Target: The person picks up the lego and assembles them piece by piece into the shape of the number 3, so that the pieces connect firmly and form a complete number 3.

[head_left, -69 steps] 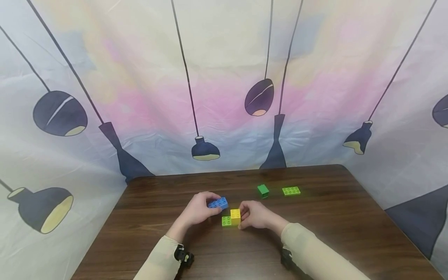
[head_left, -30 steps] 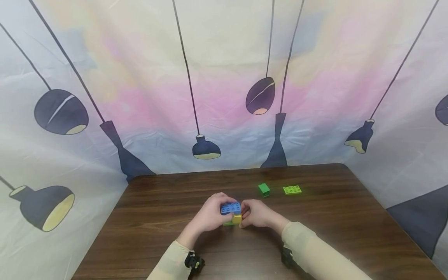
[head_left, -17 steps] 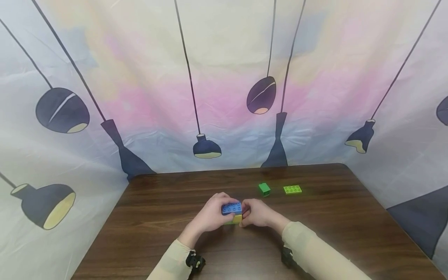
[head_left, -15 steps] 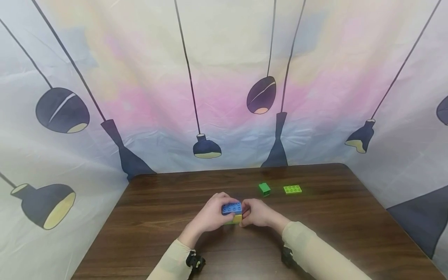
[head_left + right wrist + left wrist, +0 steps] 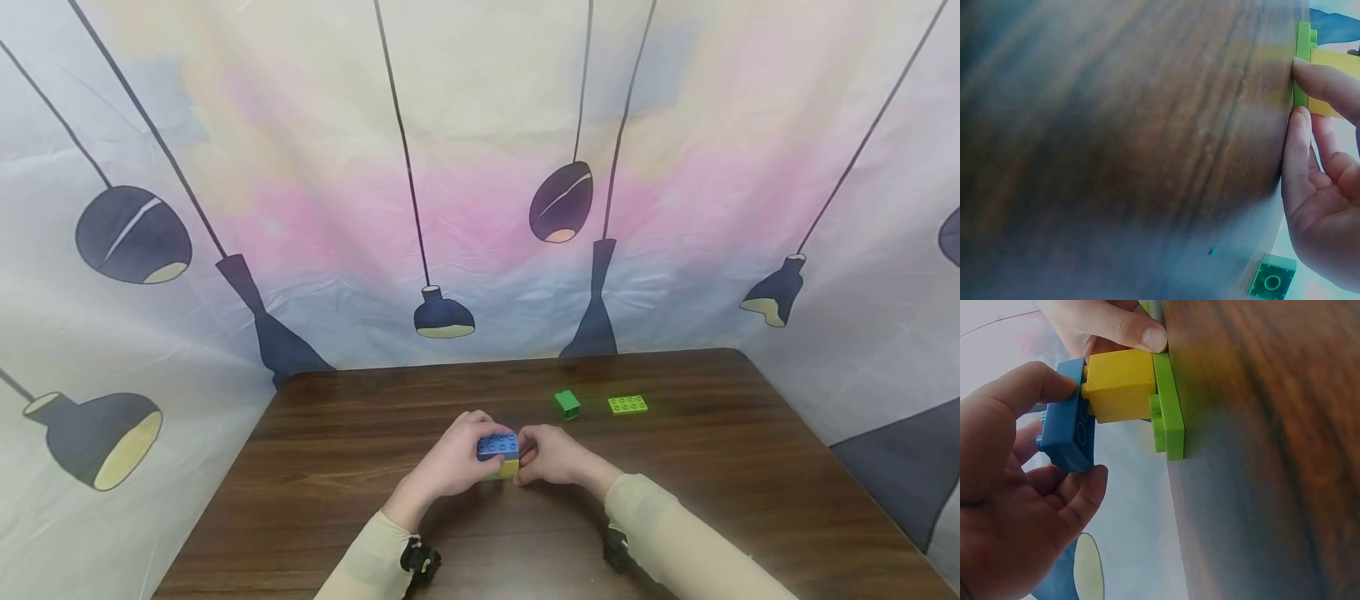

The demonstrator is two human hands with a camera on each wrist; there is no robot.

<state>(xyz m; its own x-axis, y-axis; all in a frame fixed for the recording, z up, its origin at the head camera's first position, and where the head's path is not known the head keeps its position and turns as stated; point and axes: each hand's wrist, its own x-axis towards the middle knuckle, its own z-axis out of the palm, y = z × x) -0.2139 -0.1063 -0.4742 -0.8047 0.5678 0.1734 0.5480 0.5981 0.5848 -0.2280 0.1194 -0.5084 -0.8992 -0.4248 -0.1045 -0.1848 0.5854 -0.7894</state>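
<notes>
The left hand (image 5: 453,454) pinches the blue brick (image 5: 1067,425) between thumb and fingers, and the right hand (image 5: 551,454) grips the end of the lime base plate (image 5: 1174,428), its fingers close against the yellow block (image 5: 1121,386) that stands on it.

The change is in the blue brick: about two seconds ago it was off to the left, apart from the yellow block; now it is on top of it, studs up, overhanging the plate's bare studs. The right hand has barely shifted. In the left wrist view the yellow block's studs show in a slim gap under the blue brick, so I judge it placed but not fully pressed home; the overhang could let it tip under uneven pressure.

Farther back on the worktop (image 5: 337,467), the dark green brick (image 5: 567,403) and second lime plate (image 5: 627,405) lie apart from the stack, untouched.
</notes>
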